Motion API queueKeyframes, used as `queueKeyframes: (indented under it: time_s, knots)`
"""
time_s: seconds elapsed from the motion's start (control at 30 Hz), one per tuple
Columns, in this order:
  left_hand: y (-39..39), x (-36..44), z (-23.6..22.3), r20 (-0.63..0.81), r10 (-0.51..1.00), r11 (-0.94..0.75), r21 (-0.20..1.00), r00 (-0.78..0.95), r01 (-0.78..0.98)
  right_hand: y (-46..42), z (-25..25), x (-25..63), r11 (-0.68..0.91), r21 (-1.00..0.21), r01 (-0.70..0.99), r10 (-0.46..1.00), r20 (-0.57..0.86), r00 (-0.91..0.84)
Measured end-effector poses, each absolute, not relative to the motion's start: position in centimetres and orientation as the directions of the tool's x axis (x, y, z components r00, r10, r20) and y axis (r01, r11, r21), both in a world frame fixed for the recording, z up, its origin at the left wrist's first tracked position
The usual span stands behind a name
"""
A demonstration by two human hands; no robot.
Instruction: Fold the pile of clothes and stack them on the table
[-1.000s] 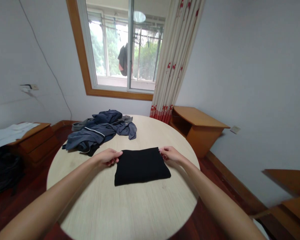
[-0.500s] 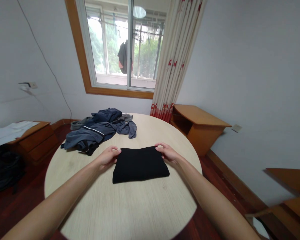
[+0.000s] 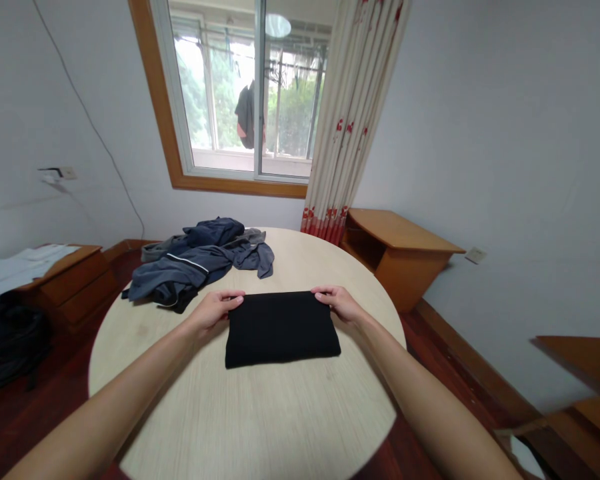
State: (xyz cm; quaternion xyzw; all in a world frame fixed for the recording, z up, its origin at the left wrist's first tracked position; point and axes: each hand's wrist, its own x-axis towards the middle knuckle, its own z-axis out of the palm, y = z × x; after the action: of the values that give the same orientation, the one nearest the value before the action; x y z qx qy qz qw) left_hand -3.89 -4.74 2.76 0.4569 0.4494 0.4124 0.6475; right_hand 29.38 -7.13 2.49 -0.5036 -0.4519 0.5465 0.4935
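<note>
A black cloth folded into a rectangle lies on the pale round table. Its exact kind of garment cannot be made out. My left hand pinches the far left corner between thumb and fingers. At the far right corner, my right hand grips the cloth the same way. The far edge between both hands is pulled straight, while the near edge rests on the tabletop.
A heap of crumpled dark blue and grey clothes covers the table's far left. Beyond the table stand a wooden cabinet at right, a patterned curtain and a window. A wooden drawer unit is on the left.
The cloth's far edge, which sagged slightly before, is now straighter and tauter. My left hand has shifted slightly right and up; my right hand has barely moved.
</note>
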Motion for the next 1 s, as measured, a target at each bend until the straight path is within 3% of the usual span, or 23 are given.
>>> queueKeyframes:
  time_s: [0.17, 0.33, 0.43, 0.53, 0.6, 0.67, 0.77, 1.0]
  knots:
    - [-4.0, -3.4, 1.9, -0.071, 0.990, 0.073, 0.997, 0.122, -0.012, -6.8, 1.1, 28.7, 0.104, -0.966, 0.236, 0.985, 0.133, 0.111]
    - [-3.0, -3.1, 0.3, 0.010, 0.997, -0.018, 0.994, 0.082, 0.105, -7.1, 0.3, 27.8, 0.285, -0.719, 0.634, 0.917, 0.397, 0.038]
    - [-3.2, -3.6, 1.1, 0.117, 0.986, -0.157, 0.895, 0.120, 0.419, -7.6, 1.2, 27.5, 0.208, -0.571, 0.794, 0.927, 0.373, 0.026]
    - [-5.3, -2.8, 3.2, 0.359, 0.908, -0.401, 0.606, 0.214, 0.687, -8.9, 2.8, 26.3, 0.112, -0.364, 0.925, 0.925, 0.379, 0.037]
    - [-7.3, -1.1, 4.1, 0.441, 0.825, -0.537, 0.423, 0.352, 0.729, -9.9, 3.6, 24.7, 0.180, -0.236, 0.955, 0.912, 0.403, -0.072]
    - [-9.1, 1.0, 4.1, 0.399, 0.760, -0.634, 0.282, 0.513, 0.720, -10.6, 3.9, 22.8, 0.328, -0.152, 0.932, 0.896, 0.363, -0.256]
    - [-10.0, 3.4, 2.5, 0.249, 0.781, -0.618, 0.169, 0.573, 0.768, -10.6, 3.2, 21.0, 0.415, -0.143, 0.898, 0.900, 0.206, -0.384]
    - [-7.8, 1.6, 0.5, 0.153, 0.872, -0.487, 0.176, 0.465, 0.856, -8.3, 1.3, 24.6, 0.166, -0.225, 0.960, 0.986, 0.009, -0.169]
